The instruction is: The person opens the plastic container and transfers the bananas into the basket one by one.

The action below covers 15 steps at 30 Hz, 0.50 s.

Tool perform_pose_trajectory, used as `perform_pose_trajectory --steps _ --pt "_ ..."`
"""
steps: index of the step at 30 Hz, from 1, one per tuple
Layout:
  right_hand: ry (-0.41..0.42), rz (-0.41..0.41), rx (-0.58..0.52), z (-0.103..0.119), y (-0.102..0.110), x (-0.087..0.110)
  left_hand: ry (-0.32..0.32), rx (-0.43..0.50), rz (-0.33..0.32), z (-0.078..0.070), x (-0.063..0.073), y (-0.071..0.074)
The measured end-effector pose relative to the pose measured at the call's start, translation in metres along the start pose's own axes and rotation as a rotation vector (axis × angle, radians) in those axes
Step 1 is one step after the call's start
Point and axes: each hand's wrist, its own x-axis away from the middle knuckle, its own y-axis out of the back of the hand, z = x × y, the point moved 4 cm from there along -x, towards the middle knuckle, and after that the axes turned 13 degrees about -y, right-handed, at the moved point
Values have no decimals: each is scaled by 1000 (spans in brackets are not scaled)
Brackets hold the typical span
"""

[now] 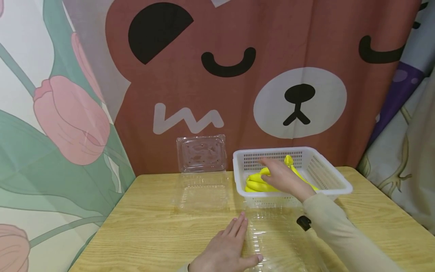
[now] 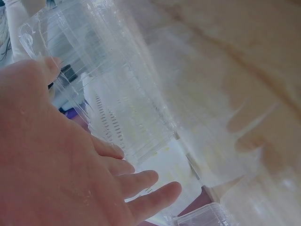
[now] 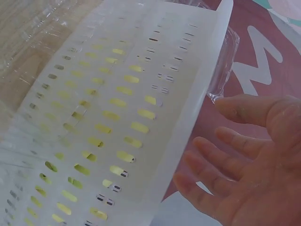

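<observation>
My right hand reaches over the white perforated basket, just above the yellow bananas in it. Its fingers look loosely spread in the right wrist view, with nothing between them. Through the slots of the basket wall the yellow shows. My left hand lies beside a clear plastic clamshell box in front of the basket. Those fingers are straight, and the thumb rests at the box's edge. In the left wrist view the clear box stands beyond the left hand.
A second clear clamshell box sits open at the back left, its lid upright near the bear-print curtain. A small black object shows beside the right sleeve. All of this stands on a wooden table.
</observation>
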Motion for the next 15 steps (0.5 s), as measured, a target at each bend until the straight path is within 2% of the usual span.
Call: perform_pose_trajectory --steps 7,15 --pt "1 -10 -2 0 3 14 -9 -8 -4 -1 -1 1" --pt "23 -21 -44 14 7 42 -7 -34 0 0 -1 2"
